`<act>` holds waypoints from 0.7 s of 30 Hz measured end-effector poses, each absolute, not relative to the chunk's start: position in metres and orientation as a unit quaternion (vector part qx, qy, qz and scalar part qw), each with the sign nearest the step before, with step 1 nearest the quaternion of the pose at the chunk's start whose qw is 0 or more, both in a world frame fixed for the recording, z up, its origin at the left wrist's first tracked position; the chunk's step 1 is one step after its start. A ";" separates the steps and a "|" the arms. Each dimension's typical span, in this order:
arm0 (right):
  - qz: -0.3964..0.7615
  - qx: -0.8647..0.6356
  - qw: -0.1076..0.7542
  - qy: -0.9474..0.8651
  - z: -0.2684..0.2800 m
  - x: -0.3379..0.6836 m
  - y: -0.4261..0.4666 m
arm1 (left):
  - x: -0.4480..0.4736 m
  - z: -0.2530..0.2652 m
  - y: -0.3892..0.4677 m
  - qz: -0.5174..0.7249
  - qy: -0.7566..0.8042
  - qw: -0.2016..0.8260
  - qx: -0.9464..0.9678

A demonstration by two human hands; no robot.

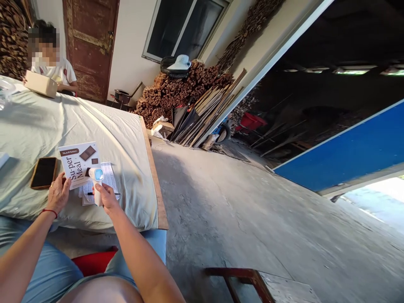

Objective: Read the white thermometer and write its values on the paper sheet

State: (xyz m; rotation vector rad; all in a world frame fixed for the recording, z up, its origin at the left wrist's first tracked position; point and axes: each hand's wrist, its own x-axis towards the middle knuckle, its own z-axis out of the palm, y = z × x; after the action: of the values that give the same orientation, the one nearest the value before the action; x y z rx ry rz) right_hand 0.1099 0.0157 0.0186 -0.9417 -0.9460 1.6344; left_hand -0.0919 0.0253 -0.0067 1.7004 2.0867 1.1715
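My left hand [59, 192] grips the lower left edge of a white box [75, 158] printed "Su-per Meal", tilted up over the table. In my right hand [106, 197] is a white infrared thermometer [97, 198], its lit blue screen facing me and its head overlapping the box's lower right corner. Beneath them lie sheets of paper [109, 176] covered in small print or writing. A dark pen [117, 194] rests across the sheets, partly hidden by my right hand. Just left of my left hand, a smartphone [44, 172] in a brown case lies screen up.
A cloth-covered table [126, 147] has a wooden right edge. Across it sits a person [65, 71] with a cardboard box [41, 84]. Stacked firewood [176, 90] lines the wall. A wooden stool [284, 288] stands on the concrete floor at lower right, near a blue panel [347, 147].
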 end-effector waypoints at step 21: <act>0.683 -0.373 0.505 -0.373 0.009 0.101 0.020 | -0.093 -0.008 0.026 0.363 0.703 0.062 0.609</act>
State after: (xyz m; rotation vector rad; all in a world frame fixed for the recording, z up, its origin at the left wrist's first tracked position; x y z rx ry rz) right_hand 0.1010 0.0197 0.0093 -0.9000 -0.8989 1.6485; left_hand -0.0926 0.0264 -0.0076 1.8414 2.1247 1.0979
